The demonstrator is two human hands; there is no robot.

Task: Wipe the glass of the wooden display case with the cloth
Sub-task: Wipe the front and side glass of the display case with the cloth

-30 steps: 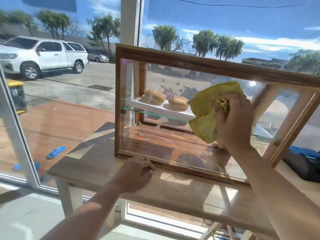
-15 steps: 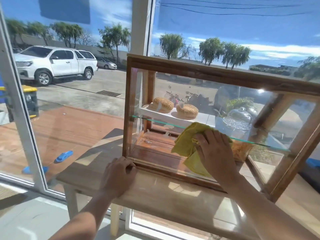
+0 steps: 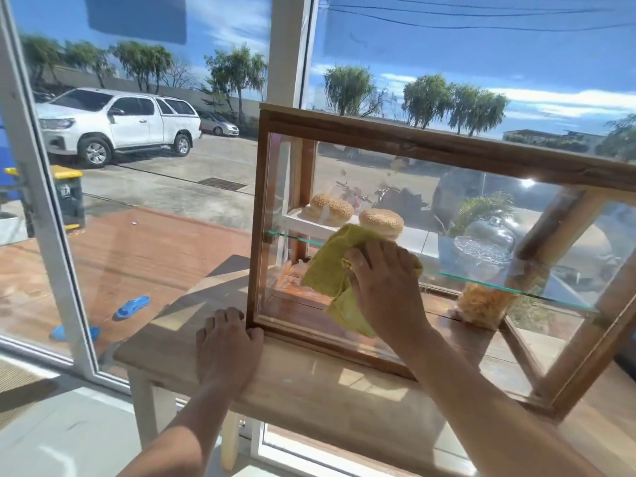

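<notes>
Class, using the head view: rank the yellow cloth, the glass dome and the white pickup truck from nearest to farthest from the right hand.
1. yellow cloth, under the right hand.
2. glass dome, inside the case, to the right.
3. white pickup truck, outside, far left.

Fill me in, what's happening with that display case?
A person is wiping the front glass of a wooden display case that stands on a wooden table. The right hand presses a yellow-green cloth against the lower left part of the pane. The left hand rests on the table at the case's bottom left corner, fingertips against the frame. Two sesame buns sit inside.
</notes>
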